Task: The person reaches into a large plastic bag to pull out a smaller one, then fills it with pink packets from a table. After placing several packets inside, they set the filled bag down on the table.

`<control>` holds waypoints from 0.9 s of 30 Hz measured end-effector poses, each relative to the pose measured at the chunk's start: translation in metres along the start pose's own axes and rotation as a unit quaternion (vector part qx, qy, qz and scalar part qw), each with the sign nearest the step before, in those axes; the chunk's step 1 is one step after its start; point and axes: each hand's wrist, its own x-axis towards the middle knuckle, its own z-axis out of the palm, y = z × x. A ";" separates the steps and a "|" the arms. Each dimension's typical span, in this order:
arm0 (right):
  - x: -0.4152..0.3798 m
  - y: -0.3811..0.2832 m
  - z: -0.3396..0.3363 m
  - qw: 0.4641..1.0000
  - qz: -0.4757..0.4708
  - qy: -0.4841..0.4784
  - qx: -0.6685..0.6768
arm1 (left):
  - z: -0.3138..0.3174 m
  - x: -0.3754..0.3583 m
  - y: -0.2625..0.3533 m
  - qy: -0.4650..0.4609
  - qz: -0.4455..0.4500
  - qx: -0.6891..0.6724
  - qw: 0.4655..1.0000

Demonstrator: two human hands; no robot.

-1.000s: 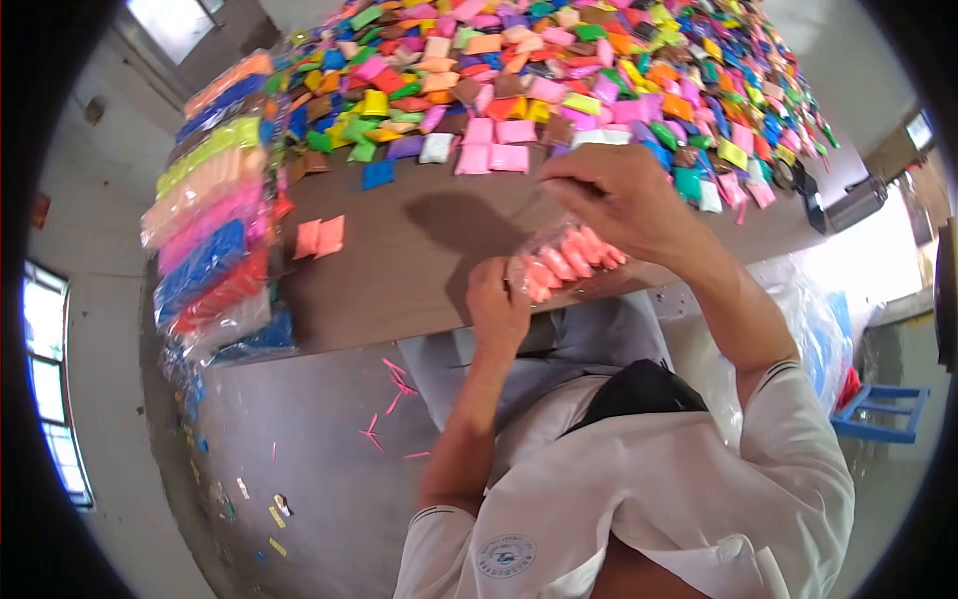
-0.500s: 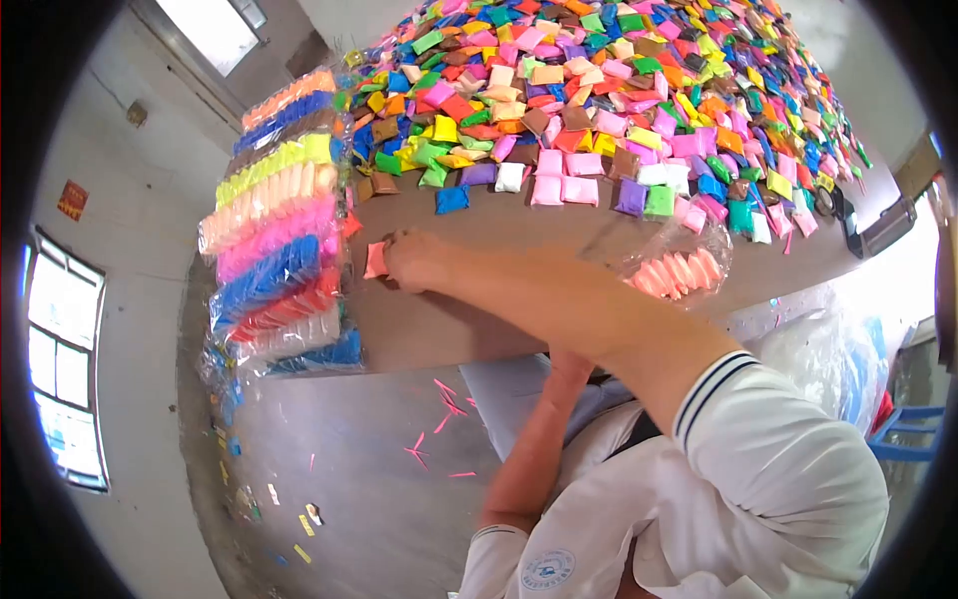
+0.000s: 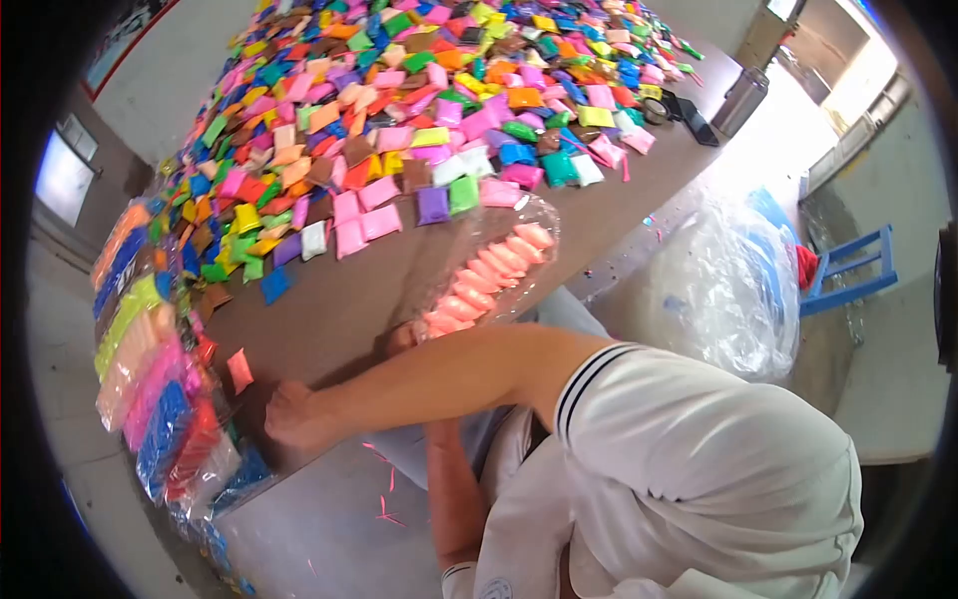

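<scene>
My right hand (image 3: 294,414) is at the table's near left edge, its fingers curled and slightly blurred, with nothing visible in them. A single salmon-pink packet (image 3: 239,370) lies on the brown table (image 3: 329,299) just beyond it, not touching. A clear bag (image 3: 539,215) holds a row of salmon-pink packets (image 3: 484,280). At the bag's lower left end my left hand (image 3: 402,339) shows in part above my right forearm; its fingers look closed at the bag, though the forearm hides most of them.
Loose packets of many colours (image 3: 439,100) are heaped over the far table. Bagged rows of packets (image 3: 150,349) are stacked at the left edge. A phone (image 3: 691,120) and a metal flask (image 3: 741,102) stand at the right. Beyond the near edge are plastic sheeting (image 3: 714,290) and a blue stool (image 3: 848,270).
The view has turned to the right. My right hand has come away from the single salmon-pink packet, back toward the near edge. Part of my left hand now shows by the bag.
</scene>
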 end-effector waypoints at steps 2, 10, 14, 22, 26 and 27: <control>-0.049 -0.038 -0.099 0.997 0.005 -0.042 0.064 | -0.003 0.004 0.000 0.009 -0.012 -0.003 1.000; -0.238 0.003 -0.281 0.931 0.287 0.181 0.134 | 0.007 0.022 0.001 0.040 -0.045 -0.027 0.998; -0.306 0.032 -0.304 0.867 0.402 0.276 0.104 | 0.009 0.025 0.004 0.050 -0.044 -0.018 0.998; -0.295 0.045 -0.283 0.875 0.378 0.295 0.068 | 0.012 0.023 -0.008 0.045 -0.059 -0.017 0.997; -0.286 0.056 -0.266 0.906 0.319 0.272 -0.055 | 0.010 0.023 -0.007 0.044 -0.054 -0.011 0.997; -0.285 0.058 -0.264 0.911 0.304 0.268 -0.075 | 0.010 0.022 -0.007 0.043 -0.054 -0.007 0.998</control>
